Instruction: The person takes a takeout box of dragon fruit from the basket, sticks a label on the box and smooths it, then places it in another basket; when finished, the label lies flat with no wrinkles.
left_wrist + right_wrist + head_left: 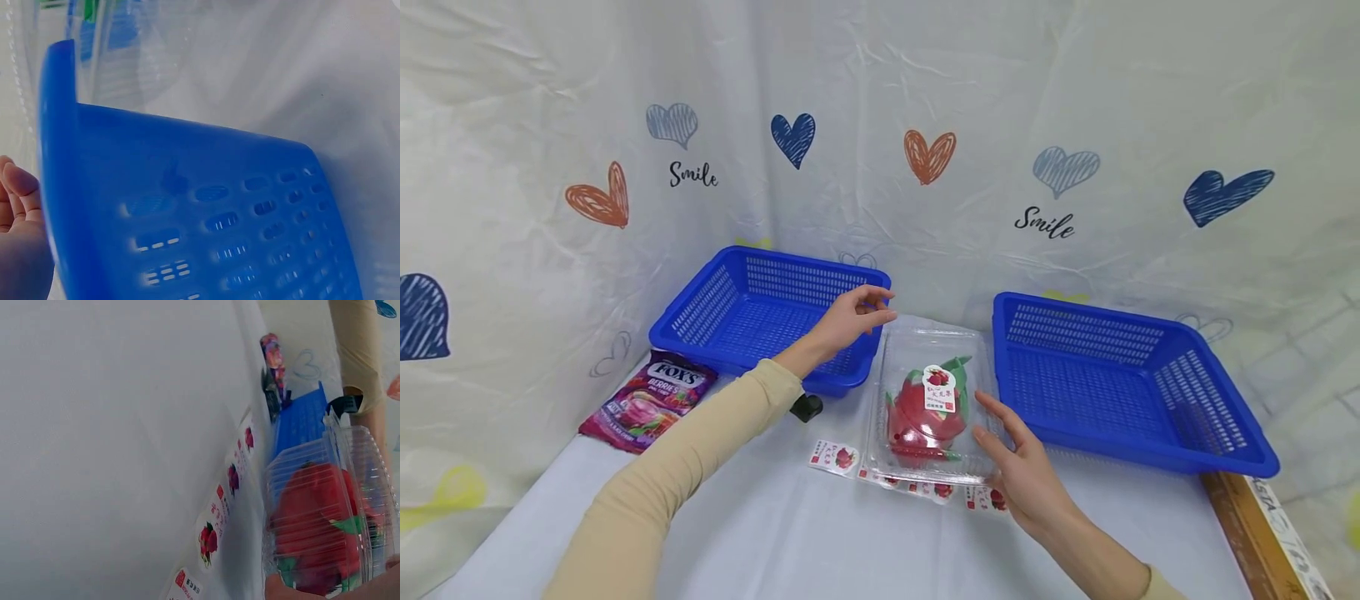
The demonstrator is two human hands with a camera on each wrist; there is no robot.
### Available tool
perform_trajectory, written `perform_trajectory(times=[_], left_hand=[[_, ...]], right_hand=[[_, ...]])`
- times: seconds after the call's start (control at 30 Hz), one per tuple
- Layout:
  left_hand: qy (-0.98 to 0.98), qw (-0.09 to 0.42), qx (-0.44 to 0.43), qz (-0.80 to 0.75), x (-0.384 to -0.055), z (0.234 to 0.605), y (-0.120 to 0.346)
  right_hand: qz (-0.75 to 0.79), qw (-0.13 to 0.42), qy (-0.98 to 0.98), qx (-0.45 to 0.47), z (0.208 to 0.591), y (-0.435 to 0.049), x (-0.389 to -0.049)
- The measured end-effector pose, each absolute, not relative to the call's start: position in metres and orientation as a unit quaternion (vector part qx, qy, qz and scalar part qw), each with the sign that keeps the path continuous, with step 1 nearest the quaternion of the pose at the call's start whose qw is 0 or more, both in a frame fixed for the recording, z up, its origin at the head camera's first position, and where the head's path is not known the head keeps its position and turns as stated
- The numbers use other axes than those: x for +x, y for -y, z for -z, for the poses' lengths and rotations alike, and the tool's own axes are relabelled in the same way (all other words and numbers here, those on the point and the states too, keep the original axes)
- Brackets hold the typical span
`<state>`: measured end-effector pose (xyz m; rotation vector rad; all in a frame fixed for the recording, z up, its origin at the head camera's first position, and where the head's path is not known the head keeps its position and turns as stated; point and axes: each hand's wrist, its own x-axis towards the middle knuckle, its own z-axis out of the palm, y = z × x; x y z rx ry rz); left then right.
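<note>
A clear plastic clamshell box (891, 350) lies in front of me with a red dragon fruit (913, 421) with green tips inside. On its lid sits a white label (940, 387) with a fruit picture and red print. My right hand (1026, 471) holds the box by its right side; some of its fingers are hidden under the edge. In the right wrist view the box (312, 456) appears raised off the table. Loosely curled, my left hand (853, 317) hovers by the right end of the left blue basket (805, 258), holding nothing.
A strip of dragon fruit labels (835, 458) lies partly under the box's near edge. Another blue basket (1097, 310) stands at right. At left are a purple Fox's candy bag (651, 400) and a small black object (807, 407). A wooden strip (1247, 525) runs along the right edge.
</note>
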<state>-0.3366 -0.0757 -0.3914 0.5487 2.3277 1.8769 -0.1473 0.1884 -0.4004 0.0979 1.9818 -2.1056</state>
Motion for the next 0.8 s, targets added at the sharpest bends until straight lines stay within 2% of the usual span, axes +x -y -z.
perform_trajectory(times=[0.27, 0.8], left_hand=[[-0.766, 0.053, 0.181, -0.615, -0.338, 0.394, 0.081], [-0.763, 0.046, 0.171, -0.622, -0.337, 0.395, 0.091]], right_hand=[[0.707, 0.135, -0.694, 0.023, 0.391, -0.199, -0.140], [0.701, 0.118, -0.704, -0.010, 0.366, -0.223, -0.137]])
